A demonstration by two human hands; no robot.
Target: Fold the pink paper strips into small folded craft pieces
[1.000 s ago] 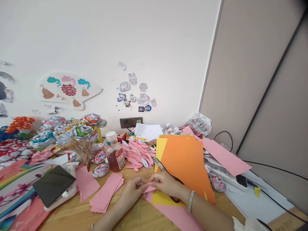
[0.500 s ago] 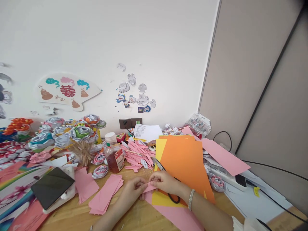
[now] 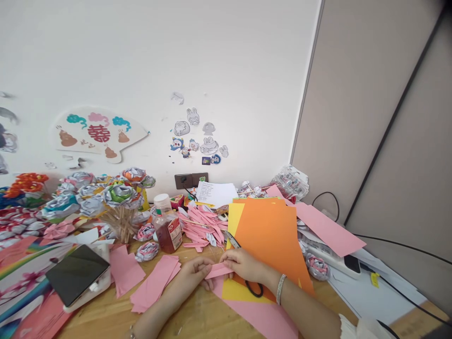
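Observation:
Between my two hands is a narrow folded strip of pink paper (image 3: 218, 270), held at both ends. My left hand (image 3: 192, 278) pinches its left end between thumb and fingers. At the right end my right hand (image 3: 243, 264) grips it, with fingertips partly hidden. Under my right wrist lie scissors (image 3: 233, 240), their black handle loop on the paper sheets. A stack of orange sheets (image 3: 268, 235) and yellow sheets (image 3: 235, 292) lies beneath that arm. Below the hands a larger pink sheet (image 3: 263, 318) rests on the table. Cut pink rectangles (image 3: 155, 285) lie left of my left hand.
Behind the hands is a heap of folded pink strips (image 3: 203, 223), beside a bottle of reddish liquid (image 3: 168, 233). Paper flowers on sticks (image 3: 123, 202) stand at the left, near a dark-screened phone (image 3: 77, 273). A white power strip (image 3: 332, 256) and cables lie right.
My hands have moved slightly apart, so more of the folded pink strip shows between them. The left hand shifted a little left and the right fingers changed their hold.

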